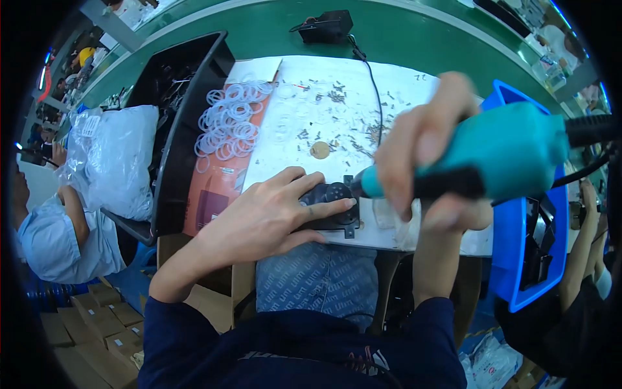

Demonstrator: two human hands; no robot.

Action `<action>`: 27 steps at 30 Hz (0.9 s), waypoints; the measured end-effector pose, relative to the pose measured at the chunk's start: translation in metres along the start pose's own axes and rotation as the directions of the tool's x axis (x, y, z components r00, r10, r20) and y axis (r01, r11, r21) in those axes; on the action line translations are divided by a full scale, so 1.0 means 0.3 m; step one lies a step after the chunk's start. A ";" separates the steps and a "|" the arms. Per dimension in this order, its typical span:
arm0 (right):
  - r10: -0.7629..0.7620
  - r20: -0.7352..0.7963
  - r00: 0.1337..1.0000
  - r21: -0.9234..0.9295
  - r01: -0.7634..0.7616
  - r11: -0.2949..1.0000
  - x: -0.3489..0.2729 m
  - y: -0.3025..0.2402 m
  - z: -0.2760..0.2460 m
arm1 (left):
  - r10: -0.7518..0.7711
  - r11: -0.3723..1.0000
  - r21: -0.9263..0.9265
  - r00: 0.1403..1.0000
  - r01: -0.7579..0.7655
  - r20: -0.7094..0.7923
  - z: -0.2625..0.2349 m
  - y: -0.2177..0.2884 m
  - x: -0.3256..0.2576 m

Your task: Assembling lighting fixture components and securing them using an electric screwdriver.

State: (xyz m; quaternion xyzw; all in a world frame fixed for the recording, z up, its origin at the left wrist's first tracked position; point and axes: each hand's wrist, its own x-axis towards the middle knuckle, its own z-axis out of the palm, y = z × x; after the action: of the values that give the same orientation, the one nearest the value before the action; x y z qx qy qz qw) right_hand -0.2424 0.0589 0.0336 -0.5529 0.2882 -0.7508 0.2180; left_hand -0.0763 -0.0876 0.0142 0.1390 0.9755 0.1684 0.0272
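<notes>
- Green conveyor belt (272, 29) runs behind your white work sheet (363, 84), which is dotted with small screws (337, 97) and one round tan disc (319, 150).
- Your left hand (269, 214) lies flat over a black plastic part (330, 206) at the near edge of the sheet — fingers spread and pressing down on it, not curled round it.
- Your right hand (421, 152) is clamped round a teal power screwdriver (499, 152); its tip points left and meets the black part just beside your left fingertips.
- A black cable leaves the rear of the screwdriver toward the right rim.
- Clear plastic rings (227, 126) lie heaped on an orange-brown card to the left of the sheet, beside a black bin (188, 84).
- A blue bin (512, 259) stands at your right, holding more black parts.
- A small black box (327, 27) sits on the belt — its cord trails across the sheet.
- Another person in a pale shirt (48, 236) sits at the far left, near a white plastic bag (116, 155).
</notes>
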 end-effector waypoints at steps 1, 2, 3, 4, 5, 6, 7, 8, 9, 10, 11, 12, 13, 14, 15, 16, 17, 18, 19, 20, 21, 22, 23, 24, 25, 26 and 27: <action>-0.018 0.050 0.999 0.111 0.012 0.994 0.007 -0.010 -0.019 | 0.055 0.994 -0.092 0.997 -0.059 -0.047 -0.013 -0.021 0.003; -0.063 0.046 0.997 0.089 0.059 0.994 -0.002 -0.028 -0.045 | 0.021 0.965 -0.254 0.987 -0.062 -0.160 -0.020 -0.042 0.007; -0.092 0.011 0.996 0.127 0.090 0.988 -0.005 -0.040 -0.062 | -0.148 0.912 -0.409 0.956 0.033 -0.254 -0.012 -0.098 0.000; -0.119 -0.026 0.993 0.163 0.121 0.979 -0.007 -0.049 -0.077 | -0.321 0.822 -0.561 0.892 0.096 -0.317 0.015 -0.157 -0.005; -0.129 -0.088 0.988 0.143 0.141 0.980 -0.013 -0.057 -0.086 | -0.328 0.825 -0.556 0.888 0.103 -0.322 0.037 -0.185 0.001; -0.142 -0.148 0.979 0.120 0.161 0.980 -0.015 -0.061 -0.092 | -0.397 0.846 -0.500 0.845 0.186 -0.357 0.054 -0.212 0.008; -0.138 -0.172 0.975 0.113 0.159 0.981 -0.017 -0.062 -0.099 | -0.459 0.854 -0.445 0.796 0.271 -0.396 0.072 -0.231 0.011; -0.142 -0.167 0.976 0.115 0.162 0.980 -0.017 -0.064 -0.096 | -0.459 0.855 -0.442 0.793 0.272 -0.401 0.095 -0.243 0.016; -0.143 -0.171 0.975 0.109 0.163 0.981 -0.018 -0.066 -0.092 | -0.421 0.886 -0.384 0.794 0.258 -0.438 0.115 -0.254 0.024; -0.145 -0.176 0.974 0.103 0.165 0.981 -0.019 -0.067 -0.088 | -0.380 0.914 -0.325 0.795 0.244 -0.473 0.129 -0.260 0.033; -0.153 -0.166 0.974 0.102 0.171 0.980 -0.019 -0.065 -0.083 | -0.350 0.927 -0.313 0.776 0.206 -0.525 0.138 -0.257 0.045; -0.155 -0.163 0.974 0.104 0.173 0.979 -0.019 -0.064 -0.081 | -0.350 0.928 -0.310 0.774 0.208 -0.528 0.150 -0.267 0.050; -0.154 -0.155 0.976 0.109 0.172 0.979 -0.019 -0.063 -0.080 | -0.375 0.911 -0.354 0.780 0.210 -0.502 0.163 -0.282 0.055; -0.150 -0.152 0.977 0.112 0.168 0.979 -0.023 -0.061 -0.079 | -0.398 0.892 -0.399 0.788 0.212 -0.470 0.170 -0.287 0.059; -0.150 -0.155 0.976 0.113 0.168 0.979 -0.025 -0.060 -0.079 | -0.398 0.892 -0.399 0.789 0.214 -0.467 0.171 -0.290 0.061; -0.148 -0.159 0.976 0.112 0.167 0.980 -0.026 -0.060 -0.079 | -0.400 0.891 -0.398 0.793 0.219 -0.459 0.167 -0.289 0.063; -0.148 -0.162 0.976 0.112 0.167 0.980 -0.025 -0.061 -0.079 | -0.402 0.890 -0.397 0.796 0.224 -0.452 0.163 -0.288 0.064; -0.149 -0.164 0.975 0.115 0.169 0.979 -0.024 -0.060 -0.079 | -0.403 0.890 -0.394 0.797 0.228 -0.450 0.162 -0.286 0.064; -0.154 -0.147 0.977 0.126 0.173 0.977 -0.024 -0.059 -0.078 | -0.365 0.907 -0.383 0.784 0.177 -0.501 0.162 -0.284 0.063; -0.161 -0.132 0.978 0.130 0.178 0.975 -0.025 -0.061 -0.080 | -0.321 0.922 -0.369 0.771 0.121 -0.550 0.157 -0.280 0.070; -0.164 -0.137 0.977 0.128 0.182 0.975 -0.026 -0.066 -0.077 | -0.317 0.923 -0.367 0.775 0.119 -0.547 0.149 -0.265 0.064; -0.171 -0.165 0.971 0.132 0.194 0.972 -0.028 -0.073 -0.070 | -0.326 0.893 -0.447 0.765 0.056 -0.555 0.135 -0.239 0.046; -0.177 -0.192 0.965 0.150 0.207 0.967 -0.029 -0.067 -0.061 | -0.345 0.855 -0.519 0.753 0.005 -0.561 0.115 -0.216 0.020; -0.175 -0.197 0.965 0.151 0.206 0.967 -0.032 -0.077 -0.055 | -0.346 0.854 -0.521 0.756 0.008 -0.556 0.102 -0.189 0.022; -0.187 -0.220 0.957 0.147 0.223 0.964 -0.035 -0.087 -0.049 | -0.292 0.811 -0.569 0.748 -0.136 -0.595 0.092 -0.160 0.036; -0.201 -0.237 0.951 0.149 0.240 0.959 -0.036 -0.088 -0.049 | -0.245 0.753 -0.599 0.727 -0.274 -0.642 0.083 -0.137 0.046; -0.208 -0.263 0.942 0.152 0.253 0.956 -0.040 -0.086 -0.045 | -0.280 0.739 -0.627 0.733 -0.248 -0.620 0.077 -0.120 0.046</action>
State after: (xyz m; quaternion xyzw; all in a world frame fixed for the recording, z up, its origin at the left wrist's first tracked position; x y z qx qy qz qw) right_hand -0.2520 0.0884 0.0394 -0.4640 0.1755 -0.8567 0.1413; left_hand -0.0967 -0.1088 -0.0196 0.0388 0.7873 0.5474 -0.2812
